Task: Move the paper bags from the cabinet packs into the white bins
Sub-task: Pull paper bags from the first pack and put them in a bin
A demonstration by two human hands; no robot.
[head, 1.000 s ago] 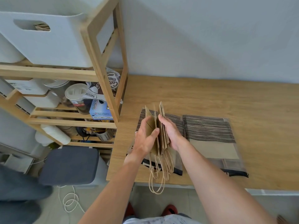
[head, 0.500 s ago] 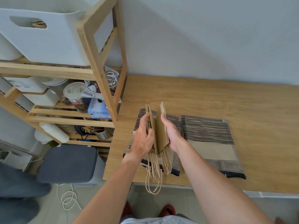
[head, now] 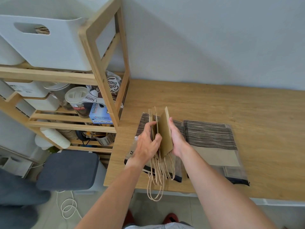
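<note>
Left hand (head: 149, 142) and right hand (head: 177, 138) grip stack of paper bags (head: 162, 134) between them, over striped packs (head: 209, 134). White bin (head: 49, 47) up-left on shelf (head: 102, 60). Below bin, readable labels: "Coffee mate" (head: 113, 85), "Nestle", "SaniCare GLOVES" box (head: 99, 115).

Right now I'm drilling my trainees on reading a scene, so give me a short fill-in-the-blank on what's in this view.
1. Both hands hold a stack of brown paper ____ above the wooden table.
2. The twine handles hang ____ from the stack.
3. The white bin stands on the ____ shelf of the wooden rack.
4. The striped pack lies flat to the ____ of the right hand.

Missing words: bags; down; top; right
</note>
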